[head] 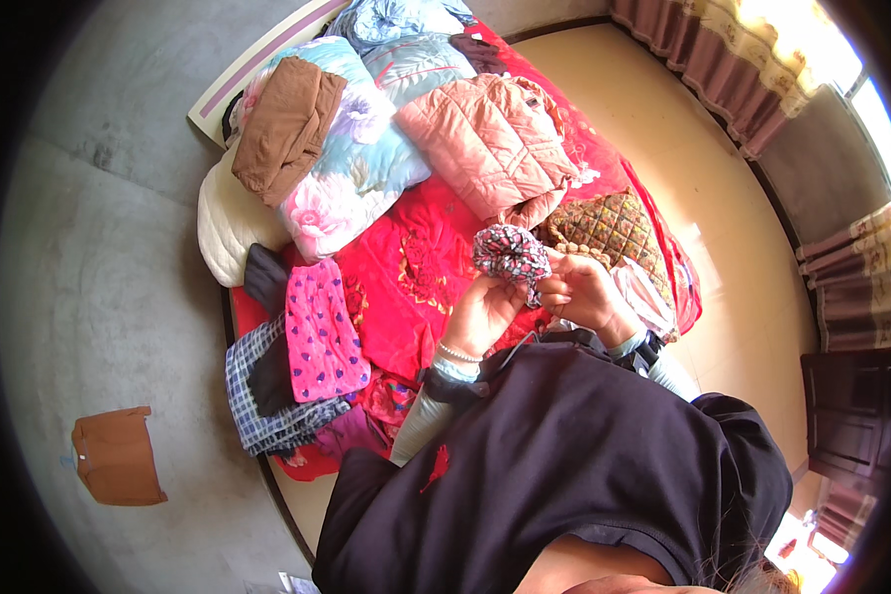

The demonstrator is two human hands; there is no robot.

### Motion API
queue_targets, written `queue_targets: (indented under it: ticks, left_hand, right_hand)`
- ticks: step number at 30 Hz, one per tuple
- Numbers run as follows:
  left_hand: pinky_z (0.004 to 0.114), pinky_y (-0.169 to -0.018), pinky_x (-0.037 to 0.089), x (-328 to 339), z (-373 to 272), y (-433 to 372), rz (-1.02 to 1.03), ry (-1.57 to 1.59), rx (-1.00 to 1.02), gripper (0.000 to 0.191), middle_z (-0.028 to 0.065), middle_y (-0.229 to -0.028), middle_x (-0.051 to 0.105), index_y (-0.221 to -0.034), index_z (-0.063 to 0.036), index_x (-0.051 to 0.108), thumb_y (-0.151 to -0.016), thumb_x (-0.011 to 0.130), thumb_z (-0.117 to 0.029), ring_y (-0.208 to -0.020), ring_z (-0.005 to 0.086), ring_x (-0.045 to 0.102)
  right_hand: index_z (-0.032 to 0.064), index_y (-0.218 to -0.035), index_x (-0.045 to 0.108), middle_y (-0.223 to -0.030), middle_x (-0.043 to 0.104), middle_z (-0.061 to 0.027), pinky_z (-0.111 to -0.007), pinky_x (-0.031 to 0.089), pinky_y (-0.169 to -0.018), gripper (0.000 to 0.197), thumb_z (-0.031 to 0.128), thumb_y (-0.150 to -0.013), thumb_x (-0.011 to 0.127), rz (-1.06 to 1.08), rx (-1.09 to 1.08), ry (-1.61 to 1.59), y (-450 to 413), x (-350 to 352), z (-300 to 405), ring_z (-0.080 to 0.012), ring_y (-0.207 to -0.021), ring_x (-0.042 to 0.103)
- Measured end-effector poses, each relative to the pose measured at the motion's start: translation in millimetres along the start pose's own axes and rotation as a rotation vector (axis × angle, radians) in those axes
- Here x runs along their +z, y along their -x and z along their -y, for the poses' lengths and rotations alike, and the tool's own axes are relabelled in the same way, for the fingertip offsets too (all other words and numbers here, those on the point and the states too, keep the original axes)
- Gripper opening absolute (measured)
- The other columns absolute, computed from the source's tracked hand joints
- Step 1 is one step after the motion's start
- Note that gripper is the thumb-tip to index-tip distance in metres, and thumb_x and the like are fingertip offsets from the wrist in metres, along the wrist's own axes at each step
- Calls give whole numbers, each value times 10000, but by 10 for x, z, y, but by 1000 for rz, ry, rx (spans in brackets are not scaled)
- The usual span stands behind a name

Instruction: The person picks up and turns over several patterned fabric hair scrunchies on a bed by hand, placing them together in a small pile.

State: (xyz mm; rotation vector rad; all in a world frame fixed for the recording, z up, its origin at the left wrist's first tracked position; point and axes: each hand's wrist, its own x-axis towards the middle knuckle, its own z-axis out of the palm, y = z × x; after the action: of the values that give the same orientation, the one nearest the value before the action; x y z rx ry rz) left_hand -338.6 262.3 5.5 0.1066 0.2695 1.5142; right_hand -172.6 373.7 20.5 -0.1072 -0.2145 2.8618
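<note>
Over the bed, both my hands hold a bunched, patterned cloth in black, white and pink. My left hand, with a beaded bracelet at its wrist, grips it from below. At its right edge the fingers of my right hand pinch the fabric. A folded pink quilted jacket lies just beyond the cloth. Close to my right hand are a quilted patterned item and a pale cloth. Red floral bedding spreads beneath.
Folded brown trousers rest on a floral pillow. Pink heart-print clothing and a checked garment lie at the bed's left edge. A brown garment hangs on the grey wall. Curtains hang at right.
</note>
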Motion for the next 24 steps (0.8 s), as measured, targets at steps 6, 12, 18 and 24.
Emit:
queue_targets:
  ticks: [6, 12, 18, 24]
  left_hand:
    - [345, -824, 455, 164, -24, 31, 91, 34, -89, 363, 101, -1231, 592, -1257, -38, 529, -954, 483, -232, -1078, 205, 554]
    - [365, -864, 434, 114, -28, 56, -65, -127, -124, 387, 83, -1261, 581, -1286, -64, 518, -971, 480, -285, -1119, 207, 533]
    - [387, -867, 468, 74, -40, 60, -79, -137, -186, 386, 84, -1243, 594, -1282, -69, 525, -973, 488, -297, -1087, 215, 561]
    - [403, -901, 482, 81, -39, 5, -27, -124, -164, 406, 106, -1259, 587, -1294, -42, 512, -972, 486, -288, -1102, 223, 567]
  right_hand:
    - [109, -1133, 549, -727, 440, 60, -212, 321, -542, 222, 227, -948, 517, -70, 0, 172, 35, 87, -45, -59, -582, 350]
    - [114, -1175, 542, -828, 560, 42, -237, 463, -661, 249, 229, -955, 565, 48, -8, 250, 82, 79, -28, -58, -681, 503]
    - [99, -1222, 545, -1188, 627, -49, -379, 506, -927, 323, 271, -953, 596, -105, -68, 446, 88, 28, -46, -152, -991, 637]
    - [102, -1081, 578, -884, 577, 45, -231, 436, -686, 204, 281, -992, 539, -250, -216, 665, 13, -238, -12, -52, -735, 516]
